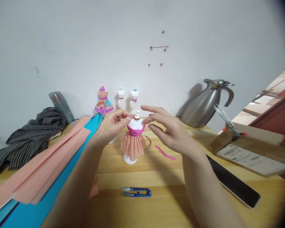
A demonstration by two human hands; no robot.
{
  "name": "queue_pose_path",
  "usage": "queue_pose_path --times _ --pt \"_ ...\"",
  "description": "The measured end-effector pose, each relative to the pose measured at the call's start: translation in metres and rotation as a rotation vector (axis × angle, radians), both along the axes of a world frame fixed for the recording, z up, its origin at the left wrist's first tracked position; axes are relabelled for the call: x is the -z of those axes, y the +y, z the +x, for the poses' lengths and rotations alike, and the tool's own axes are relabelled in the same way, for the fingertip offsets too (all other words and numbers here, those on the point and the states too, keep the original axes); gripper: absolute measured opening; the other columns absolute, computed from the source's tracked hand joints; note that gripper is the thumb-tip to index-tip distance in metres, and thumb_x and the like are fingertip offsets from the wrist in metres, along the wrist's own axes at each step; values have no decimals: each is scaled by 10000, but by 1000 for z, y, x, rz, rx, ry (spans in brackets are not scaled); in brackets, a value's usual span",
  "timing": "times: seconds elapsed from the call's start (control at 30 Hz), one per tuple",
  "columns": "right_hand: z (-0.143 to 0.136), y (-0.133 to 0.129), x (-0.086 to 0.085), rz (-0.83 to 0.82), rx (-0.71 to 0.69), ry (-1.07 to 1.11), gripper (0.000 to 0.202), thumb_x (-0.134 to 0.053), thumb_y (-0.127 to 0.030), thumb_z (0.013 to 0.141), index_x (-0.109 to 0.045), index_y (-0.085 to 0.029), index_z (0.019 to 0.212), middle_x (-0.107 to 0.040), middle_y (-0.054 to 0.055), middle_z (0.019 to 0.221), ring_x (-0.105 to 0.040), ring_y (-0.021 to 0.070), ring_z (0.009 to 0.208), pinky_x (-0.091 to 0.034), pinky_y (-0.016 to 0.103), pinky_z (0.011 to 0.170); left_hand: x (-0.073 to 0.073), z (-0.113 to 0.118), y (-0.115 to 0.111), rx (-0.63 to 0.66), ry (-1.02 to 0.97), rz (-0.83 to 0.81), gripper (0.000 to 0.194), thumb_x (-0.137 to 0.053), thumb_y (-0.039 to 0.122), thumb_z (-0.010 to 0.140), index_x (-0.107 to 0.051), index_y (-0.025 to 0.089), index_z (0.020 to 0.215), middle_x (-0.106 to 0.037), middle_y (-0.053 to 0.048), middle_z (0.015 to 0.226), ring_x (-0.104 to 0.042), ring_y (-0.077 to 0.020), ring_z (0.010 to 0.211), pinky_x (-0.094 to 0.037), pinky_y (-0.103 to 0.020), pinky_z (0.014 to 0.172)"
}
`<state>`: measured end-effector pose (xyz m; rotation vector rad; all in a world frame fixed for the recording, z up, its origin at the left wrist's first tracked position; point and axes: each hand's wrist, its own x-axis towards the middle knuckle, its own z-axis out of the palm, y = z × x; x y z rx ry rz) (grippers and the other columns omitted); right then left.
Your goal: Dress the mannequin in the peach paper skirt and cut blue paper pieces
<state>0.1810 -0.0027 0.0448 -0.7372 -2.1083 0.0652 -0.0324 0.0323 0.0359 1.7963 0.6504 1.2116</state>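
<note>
A small white dress form [133,124] stands upright on a round white base, between my hands. It wears a pleated peach paper skirt [133,145] with a magenta paper band [136,131] around the chest. My left hand [112,125] is closed at the form's left shoulder, thumb in front and fingertips partly behind it. On the other side, my right hand [168,128] is open with its fingers apart, the tips at or close to the right shoulder; contact is hard to tell. Blue thread snips [136,192] lie on the table nearer to me.
Peach crepe paper [54,158] and blue paper [61,180] lie at left, near a striped cloth [38,126] and a bottle [61,106]. Behind stand a dressed form [103,99] and two white ones. At right are a magenta strip [165,153], phone [237,183], box [251,158] and steel jug [201,104].
</note>
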Motion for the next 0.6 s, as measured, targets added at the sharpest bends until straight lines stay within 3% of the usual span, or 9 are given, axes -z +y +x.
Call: queue_pose_path --times 0.17,0.37,0.5,0.6 --pt "-1 10 6 -255 68 211 162 -504 -168 863 -620 -192 975 -671 94 1121 -625 203 1044 -515 372 863 1 -2 2 -1 -11 -13 192 -649 333 801 -667 162 886 -708 -69 971 -643 -186 931 -481 -336 871" --pt "-6 22 14 -471 -47 302 149 -537 -194 841 -655 -160 925 -714 83 967 -664 195 918 -524 363 829 1 -2 4 -29 -2 6 220 -655 350 794 -688 160 901 -719 -72 963 -650 -197 919 -484 -347 876" --pt "-5 15 11 -348 -28 354 167 -566 -226 846 -644 -187 988 -697 85 1031 -646 207 997 -521 378 860 0 -1 3 -40 0 21 194 -656 339 797 -698 167 875 -725 -70 957 -653 -185 913 -485 -342 883" --pt "-3 6 5 -174 -41 253 105 -567 -215 860 -647 -209 926 -672 90 1108 -619 215 1067 -492 402 923 -2 -1 1 -36 6 25 200 -654 336 800 -705 172 901 -726 -71 965 -655 -186 921 -486 -347 888"
